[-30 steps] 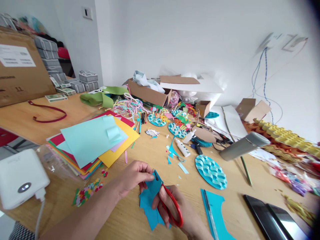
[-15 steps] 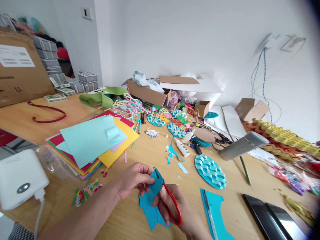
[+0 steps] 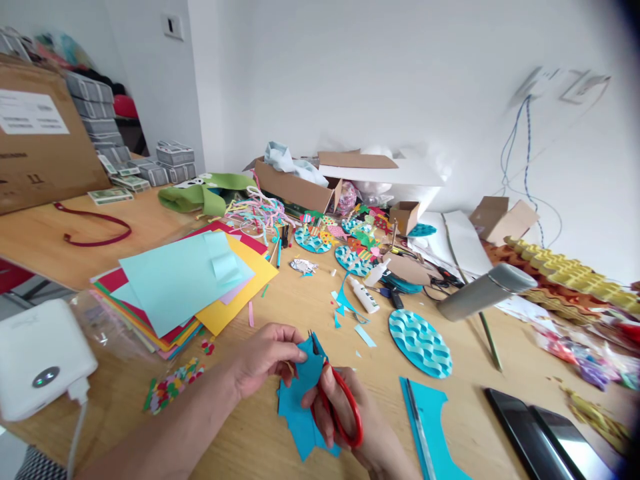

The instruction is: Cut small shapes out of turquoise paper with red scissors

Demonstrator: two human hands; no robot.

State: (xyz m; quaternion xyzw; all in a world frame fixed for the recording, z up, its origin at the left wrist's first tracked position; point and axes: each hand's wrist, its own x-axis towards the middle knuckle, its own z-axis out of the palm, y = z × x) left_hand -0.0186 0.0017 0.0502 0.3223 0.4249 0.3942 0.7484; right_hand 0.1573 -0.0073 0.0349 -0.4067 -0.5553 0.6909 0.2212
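My left hand (image 3: 273, 359) pinches the upper edge of a small piece of blue paper (image 3: 311, 368) between thumb and fingers. In my right hand (image 3: 345, 407) are red-handled scissors (image 3: 354, 427), their blades at the paper's top edge and partly hidden by it. Under both hands a larger jagged blue paper piece (image 3: 304, 437) lies on the table. To the right rests a cut blue sheet (image 3: 435, 437) with a thin pen-like stick (image 3: 421, 430) across it. Beyond is an oval (image 3: 420, 343) covered in wavy blue strips.
A stack of coloured paper (image 3: 175, 287) lies left, near paper dots (image 3: 175, 387) and a white device (image 3: 45, 360). Glue bottles (image 3: 365, 295) and blue scraps (image 3: 342, 310) sit ahead. A grey cylinder (image 3: 485, 291) and dark phones (image 3: 525, 433) are at right.
The scissors and my right hand have shifted slightly left, and the small blue paper has tilted a little. More of the blade shows at the paper's top. My left hand stays nearly in place.
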